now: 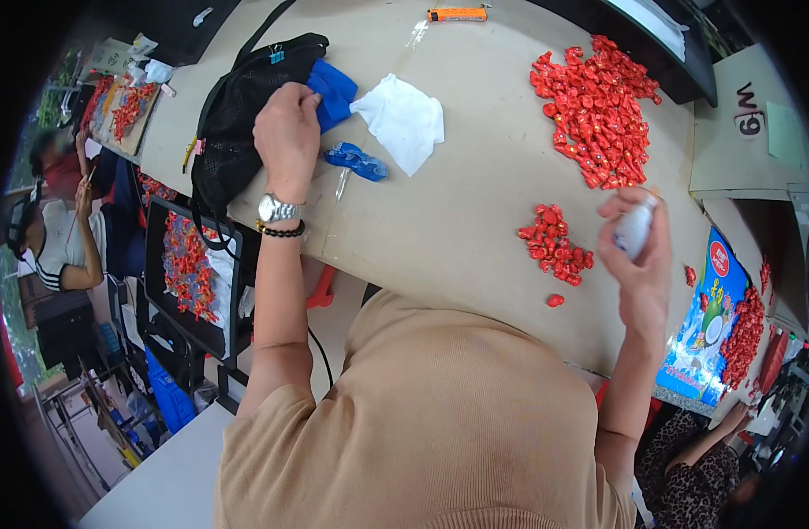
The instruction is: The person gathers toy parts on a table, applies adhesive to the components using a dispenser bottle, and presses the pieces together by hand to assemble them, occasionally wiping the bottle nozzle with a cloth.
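Note:
My left hand (288, 132), with a watch and a dark bead bracelet at the wrist, is closed in a pinch at the edge of a flat blue cloth-like piece (335, 95). That piece lies against a black mesh bag (237, 132) with a strap. Just right of this hand are a crumpled blue wrapper-like thing (357, 161) and a white cloth (402, 123). In my right hand (642, 264) is a small white bottle (634, 231), held tilted above the table. Beside that hand sits a small heap of red-wrapped pieces (552, 242), with one loose piece (555, 301) nearer me.
A larger heap of red pieces (603, 115) lies at the back right. An orange tool (457, 15) rests at the far edge. A blue printed bag (708, 317) is on the right. A tray (193, 264) of red pieces stands left. Other people (65, 229) sit at both sides.

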The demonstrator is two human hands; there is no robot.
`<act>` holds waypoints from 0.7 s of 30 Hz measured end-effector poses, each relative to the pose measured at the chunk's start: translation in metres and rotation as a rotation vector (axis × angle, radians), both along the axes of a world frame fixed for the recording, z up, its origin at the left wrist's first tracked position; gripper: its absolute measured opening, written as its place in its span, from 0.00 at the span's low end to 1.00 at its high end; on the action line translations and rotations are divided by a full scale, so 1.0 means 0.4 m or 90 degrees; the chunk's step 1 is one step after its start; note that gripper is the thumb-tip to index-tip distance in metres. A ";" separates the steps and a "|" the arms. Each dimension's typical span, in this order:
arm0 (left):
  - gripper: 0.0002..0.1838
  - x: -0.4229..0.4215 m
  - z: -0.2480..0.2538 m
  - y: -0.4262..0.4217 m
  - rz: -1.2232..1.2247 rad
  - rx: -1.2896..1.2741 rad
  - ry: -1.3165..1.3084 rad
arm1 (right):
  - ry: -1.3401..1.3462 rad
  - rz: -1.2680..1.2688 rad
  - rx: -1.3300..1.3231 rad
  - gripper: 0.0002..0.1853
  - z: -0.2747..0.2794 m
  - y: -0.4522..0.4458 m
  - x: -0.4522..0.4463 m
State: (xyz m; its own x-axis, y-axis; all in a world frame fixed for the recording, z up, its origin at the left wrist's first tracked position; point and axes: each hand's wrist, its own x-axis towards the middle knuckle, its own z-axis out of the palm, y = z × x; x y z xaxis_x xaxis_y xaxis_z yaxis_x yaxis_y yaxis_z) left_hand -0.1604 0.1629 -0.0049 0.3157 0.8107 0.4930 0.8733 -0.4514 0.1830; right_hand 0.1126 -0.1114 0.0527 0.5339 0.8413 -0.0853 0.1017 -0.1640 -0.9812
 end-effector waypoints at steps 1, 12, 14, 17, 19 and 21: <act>0.04 0.006 0.027 -0.014 -0.001 -0.029 -0.111 | 0.063 0.062 0.009 0.20 0.010 0.020 -0.024; 0.07 0.134 0.161 -0.222 -0.305 -0.557 -0.773 | -0.171 0.304 0.158 0.17 0.064 0.142 -0.132; 0.08 0.152 0.156 -0.243 -0.297 -0.597 -0.761 | -0.209 0.306 0.172 0.16 0.045 0.136 -0.132; 0.07 0.168 0.151 -0.265 -0.329 -0.654 -0.778 | -0.203 0.271 0.176 0.15 0.038 0.124 -0.133; 0.08 0.182 0.150 -0.279 -0.328 -0.664 -0.792 | -0.069 0.190 0.136 0.16 0.045 0.110 -0.137; 0.08 0.188 0.142 -0.289 -0.347 -0.673 -0.805 | -0.072 0.185 0.133 0.15 0.039 0.107 -0.135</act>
